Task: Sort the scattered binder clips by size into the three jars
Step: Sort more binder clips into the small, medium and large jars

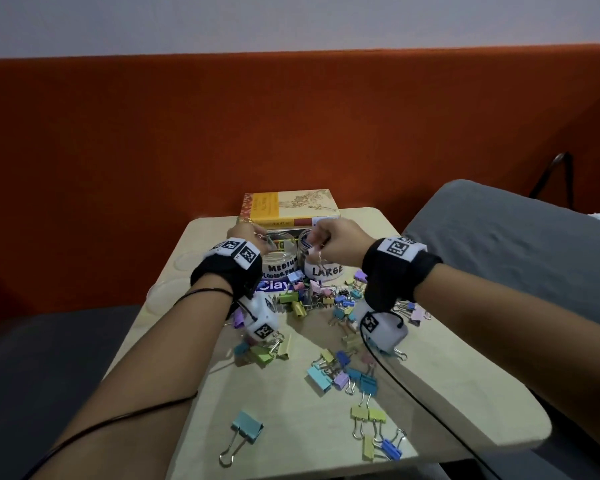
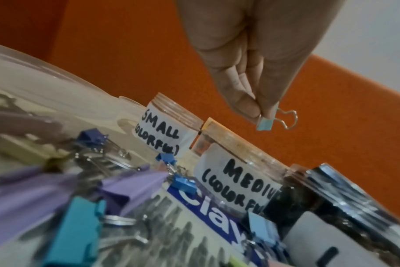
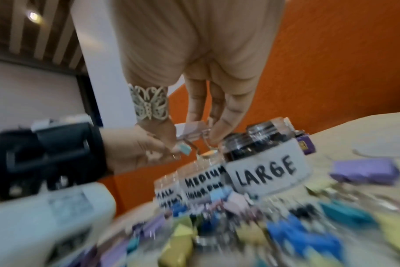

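Left grip: a small light-blue clip (image 2: pixel 264 124) is pinched between thumb and fingertips of the left hand (image 2: pixel 251 59), its wire handle sticking out to the right.
Right grip: a pale lilac clip (image 3: pixel 191 129) is held by the fingertips of the right hand (image 3: pixel 194 59); blur keeps the exact hold from being read.
Clip positions: the blue clip is held above the medium jar (image 2: pixel 237 173); the lilac one above the large jar (image 3: pixel 269 168).
Small jar (image 2: pixel 164 126): stood at the left of the row, touching the medium jar.
Loose clips (image 1: pixel 340 375): scattered on the table (image 1: pixel 465 393), near of the jars.
Handling note: each clip is best centred over its mouth before release, so the wire handles are not caught on a rim.
Obscured: jar mouths are covered by the hands in the head view; the small jar is hidden there.
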Demonstrator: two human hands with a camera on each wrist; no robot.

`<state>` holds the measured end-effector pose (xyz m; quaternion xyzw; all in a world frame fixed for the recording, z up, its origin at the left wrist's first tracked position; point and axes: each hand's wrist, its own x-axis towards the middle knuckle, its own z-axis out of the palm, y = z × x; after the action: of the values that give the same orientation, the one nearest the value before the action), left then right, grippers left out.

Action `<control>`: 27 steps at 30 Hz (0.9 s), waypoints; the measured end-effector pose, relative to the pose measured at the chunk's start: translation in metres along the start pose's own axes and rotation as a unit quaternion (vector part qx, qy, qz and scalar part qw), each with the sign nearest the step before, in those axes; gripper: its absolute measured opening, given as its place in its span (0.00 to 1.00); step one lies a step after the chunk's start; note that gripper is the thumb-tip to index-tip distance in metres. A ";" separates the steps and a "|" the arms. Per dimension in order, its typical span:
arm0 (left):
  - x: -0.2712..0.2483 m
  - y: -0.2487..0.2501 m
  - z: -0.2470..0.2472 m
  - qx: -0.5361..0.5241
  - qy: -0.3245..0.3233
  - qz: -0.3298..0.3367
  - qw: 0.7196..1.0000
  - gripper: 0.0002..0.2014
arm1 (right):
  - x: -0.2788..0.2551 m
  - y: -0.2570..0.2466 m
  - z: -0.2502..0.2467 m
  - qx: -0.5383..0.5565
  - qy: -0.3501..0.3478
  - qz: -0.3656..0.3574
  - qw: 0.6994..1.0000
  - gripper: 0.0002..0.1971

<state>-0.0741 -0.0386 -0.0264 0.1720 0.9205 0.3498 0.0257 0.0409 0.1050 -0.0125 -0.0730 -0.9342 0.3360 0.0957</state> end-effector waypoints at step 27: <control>-0.091 -0.038 -0.010 0.223 -0.341 0.143 0.902 0.24 | 0.009 -0.009 0.057 -0.313 -0.226 -0.097 0.917 0.20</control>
<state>-0.0017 -0.1020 -0.0505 0.4119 0.8749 0.0555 0.2486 0.0187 0.0648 -0.0492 0.0697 -0.9908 0.0229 -0.1136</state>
